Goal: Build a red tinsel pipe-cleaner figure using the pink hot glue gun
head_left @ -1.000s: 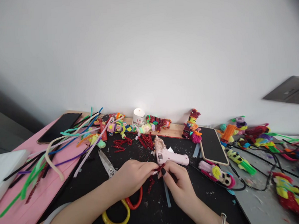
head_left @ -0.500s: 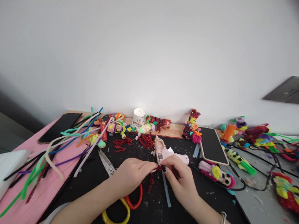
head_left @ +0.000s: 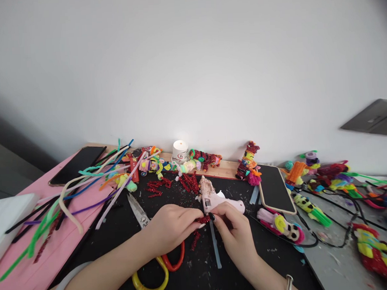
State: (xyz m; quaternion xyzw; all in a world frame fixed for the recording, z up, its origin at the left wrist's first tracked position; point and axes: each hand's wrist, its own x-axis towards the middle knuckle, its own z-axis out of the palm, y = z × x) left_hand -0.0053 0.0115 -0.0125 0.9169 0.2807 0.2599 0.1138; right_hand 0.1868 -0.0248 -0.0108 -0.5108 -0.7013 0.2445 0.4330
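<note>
Both hands meet over the black mat on the bench, just in front of the glue gun. Left hand and right hand each pinch one end of a short red glitter pipe cleaner piece, fingertips closed on it. The piece lies between the two hands, long axis roughly left-right, so it sits at the fingertips of both, neither hand clearly nearer. More of the red piece hangs down nearer the person than the glue gun, beside a clear glue stick. Scissors lie left of the glue gun, partly under the left hand. Loose pipe cleaners lie well left of the gun, a phone just right.
</note>
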